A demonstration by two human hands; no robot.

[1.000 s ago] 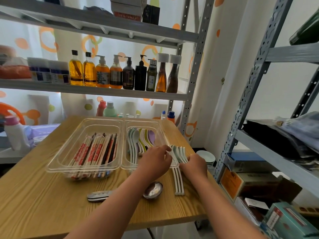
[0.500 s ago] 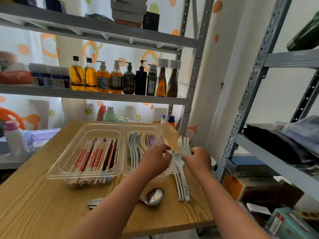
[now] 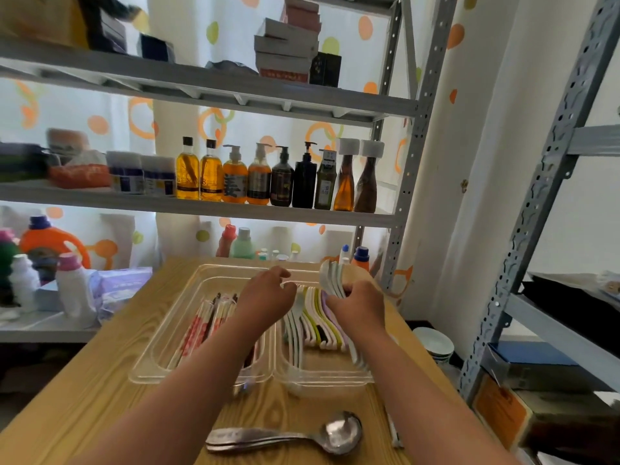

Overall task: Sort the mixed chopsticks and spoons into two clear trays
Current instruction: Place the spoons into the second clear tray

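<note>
Standing at far left: white bottles (image 3: 75,290) and an orange jug (image 3: 50,243) on a low shelf (image 3: 43,327) beside the table.
Table (image 3: 84,397): light wood, carrying both trays.
Left tray (image 3: 151,360): clear, set side by side with the right tray, their long sides touching.
Chopsticks (image 3: 198,327): lying lengthwise in the left tray, most in red-and-white wrappers, some dark.
Left hand (image 3: 265,297): hovering over the seam between the trays, fingers loosely bent, nothing showing in them.
Row of bottles (image 3: 268,176): amber, orange and dark, upright on the shelf behind the table.
Metal spoons (image 3: 285,437): stacked on the table in front of the trays, between the forearms, bowl end to the right.
Right tray (image 3: 322,380): clear, holding coloured spoons (image 3: 315,327) in white, green, yellow and purple, nested in a row.
Right hand (image 3: 359,303): clenched round a bunch of white spoons (image 3: 330,276), their bowls raised above the far right corner of the right tray.
Bowls (image 3: 434,344): white, stacked, low down to the right of the table.
Rack (image 3: 536,209): grey metal upright at far right.
</note>
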